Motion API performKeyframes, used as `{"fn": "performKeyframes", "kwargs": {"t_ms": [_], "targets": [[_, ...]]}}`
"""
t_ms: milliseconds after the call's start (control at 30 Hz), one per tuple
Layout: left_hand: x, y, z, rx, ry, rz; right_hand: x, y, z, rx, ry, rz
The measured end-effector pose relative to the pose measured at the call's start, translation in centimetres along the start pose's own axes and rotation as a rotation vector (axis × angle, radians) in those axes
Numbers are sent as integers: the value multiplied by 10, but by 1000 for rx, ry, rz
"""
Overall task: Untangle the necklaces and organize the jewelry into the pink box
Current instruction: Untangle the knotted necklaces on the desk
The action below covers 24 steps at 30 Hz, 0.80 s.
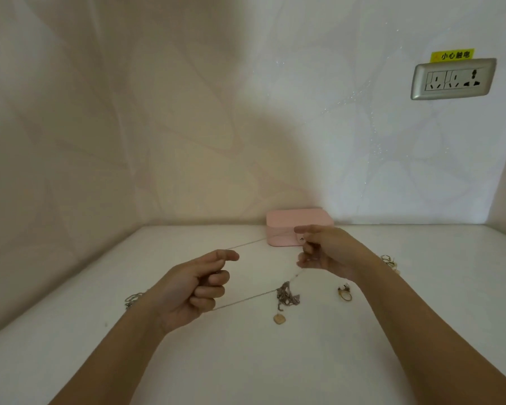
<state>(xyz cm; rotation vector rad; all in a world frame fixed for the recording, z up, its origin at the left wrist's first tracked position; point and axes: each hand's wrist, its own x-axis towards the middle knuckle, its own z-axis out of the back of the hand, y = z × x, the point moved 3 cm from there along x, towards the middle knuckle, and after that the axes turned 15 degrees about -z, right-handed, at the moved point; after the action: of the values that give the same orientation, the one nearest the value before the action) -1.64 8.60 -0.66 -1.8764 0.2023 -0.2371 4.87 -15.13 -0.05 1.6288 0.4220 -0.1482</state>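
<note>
Pale counter (246,361); pink box (289,220) sits closed by the back wall. Your left grip (199,287) and right grip (324,252) each pinch a thin chain (246,301), drawn taut — the knot (287,295) sags between, pendant (279,318) beneath. Untangling looks barely begun. Next — slacken, then tease one strand free.
</note>
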Motion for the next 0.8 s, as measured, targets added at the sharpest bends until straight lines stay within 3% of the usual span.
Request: {"fn": "performKeyframes", "kwargs": {"t_ms": [233, 467, 567, 633, 700, 800], "targets": [[7, 15, 15, 86, -187, 100, 10, -17, -14, -376, -110, -120], [5, 9, 25, 801, -370, 113, 27, -24, -52, -564, -63, 42], [9, 5, 39, 1121, -333, 117, 30, -24, -58, -519, -19, 93], [8, 1, 45, 1418, -253, 131, 28, -21, -61, -630, -30, 155], [7, 2, 41, 1606, -209, 67, 27, -19, -64, -780, -45, 217], [13, 16, 17, 1553, -112, -258, 29, -20, -62, -933, -146, 269]]}}
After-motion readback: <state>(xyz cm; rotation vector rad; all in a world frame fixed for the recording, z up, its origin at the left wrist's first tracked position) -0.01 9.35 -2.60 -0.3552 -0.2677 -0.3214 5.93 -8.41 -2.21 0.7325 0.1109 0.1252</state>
